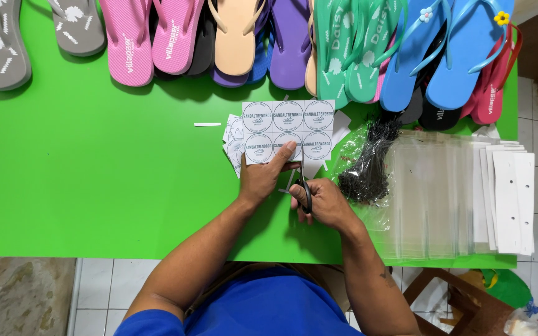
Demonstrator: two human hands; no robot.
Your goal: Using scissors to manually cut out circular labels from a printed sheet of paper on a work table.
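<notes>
My left hand pinches the lower edge of a white sheet of round printed labels, thumb on top of it. My right hand grips black-handled scissors, whose blades point up toward the sheet's bottom edge. Both hands work over a bright green table, near its front middle. Several cut label pieces lie under and left of the sheet.
A row of flip-flops in grey, pink, tan, purple, green and blue lines the far edge. A bundle of black ties in a clear bag lies right of my hands, beside stacked clear bags with white card headers. A small white strip lies alone.
</notes>
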